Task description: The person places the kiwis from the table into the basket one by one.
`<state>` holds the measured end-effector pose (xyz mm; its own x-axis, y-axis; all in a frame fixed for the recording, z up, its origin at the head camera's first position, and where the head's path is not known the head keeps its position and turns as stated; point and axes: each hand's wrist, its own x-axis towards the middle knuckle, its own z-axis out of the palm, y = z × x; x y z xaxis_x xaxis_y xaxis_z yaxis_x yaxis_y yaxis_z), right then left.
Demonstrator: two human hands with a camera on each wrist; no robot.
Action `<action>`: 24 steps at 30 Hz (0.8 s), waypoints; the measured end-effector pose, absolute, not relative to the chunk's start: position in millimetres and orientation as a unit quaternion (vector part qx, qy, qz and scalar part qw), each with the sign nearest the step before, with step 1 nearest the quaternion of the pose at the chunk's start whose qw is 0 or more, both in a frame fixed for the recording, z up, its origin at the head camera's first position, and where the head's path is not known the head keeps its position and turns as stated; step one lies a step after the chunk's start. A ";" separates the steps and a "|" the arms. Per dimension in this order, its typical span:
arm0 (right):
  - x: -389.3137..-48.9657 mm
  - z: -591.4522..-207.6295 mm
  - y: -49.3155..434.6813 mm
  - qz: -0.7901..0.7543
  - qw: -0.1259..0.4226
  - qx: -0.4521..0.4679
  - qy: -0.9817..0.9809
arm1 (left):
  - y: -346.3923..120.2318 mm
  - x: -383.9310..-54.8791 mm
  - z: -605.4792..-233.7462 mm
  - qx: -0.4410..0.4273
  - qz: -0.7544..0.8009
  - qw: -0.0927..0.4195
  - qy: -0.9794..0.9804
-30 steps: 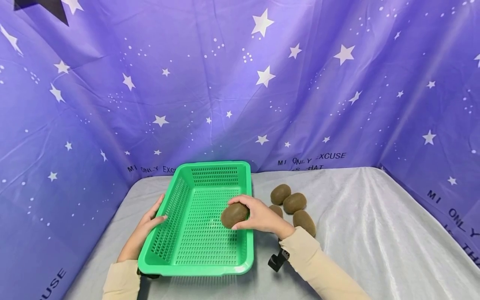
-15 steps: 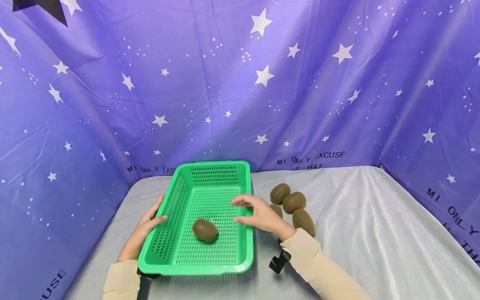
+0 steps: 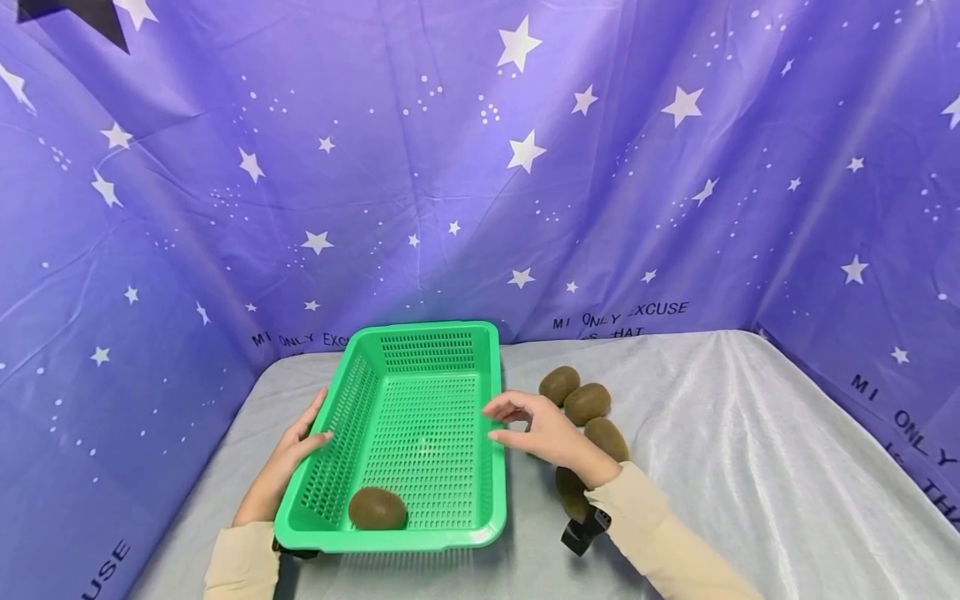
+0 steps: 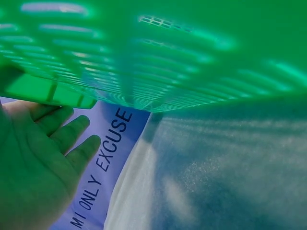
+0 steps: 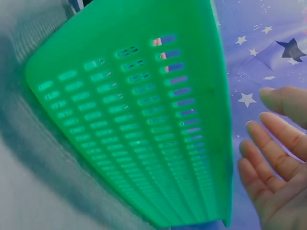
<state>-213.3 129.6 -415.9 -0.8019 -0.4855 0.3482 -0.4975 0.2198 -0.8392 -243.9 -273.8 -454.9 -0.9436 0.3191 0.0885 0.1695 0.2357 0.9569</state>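
Note:
A green perforated plastic basket (image 3: 420,540) stands on the grey cloth. My left hand (image 3: 295,450) grips its left rim, thumb over the inside and fingers along the outside; in the left wrist view the palm and fingers (image 4: 79,146) show under the rim. One brown kiwi (image 3: 377,508) lies inside, against the near wall. Over the right rim is my right hand (image 3: 551,429), its fingers parted and nothing between them. The right wrist view shows that hand (image 5: 280,167) beside the basket's outer wall (image 5: 129,120).
More kiwis lie right of the basket: one (image 3: 559,386) at the back, another (image 3: 588,404) touching it, one (image 3: 607,437) beside my right wrist, and one (image 3: 572,493) partly under it. A purple starry curtain (image 3: 420,167) surrounds the grey cloth-covered table (image 3: 750,467).
My right hand has let go of a kiwi inside the basket and drawn back right to the rim. The kiwi has rolled to the near wall. The left hand stays put.

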 end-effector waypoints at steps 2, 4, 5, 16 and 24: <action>-211.7 -416.4 134.4 0.545 0.002 0.314 -0.778 | -274.1 -242.7 -454.9 0.149 0.610 0.071 0.775; -209.5 -416.8 139.7 0.544 0.002 0.312 -0.779 | -274.5 -242.3 -455.1 0.143 0.615 0.078 0.772; -208.5 -417.6 142.7 0.543 0.001 0.310 -0.781 | -274.8 -242.5 -455.2 0.143 0.613 0.078 0.773; -199.7 -431.1 174.1 0.542 0.012 0.275 -0.794 | -275.0 -243.0 -455.3 0.136 0.599 0.074 0.786; -193.9 -440.4 191.7 0.535 0.030 0.278 -0.797 | -273.1 -243.2 -452.4 0.139 0.596 0.078 0.787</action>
<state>-193.9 191.7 -440.4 -0.8442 -0.4102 0.3451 -0.4748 0.2731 -0.8366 -243.2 -273.1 -452.4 -0.9493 0.3116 0.0422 0.1251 0.2509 0.9599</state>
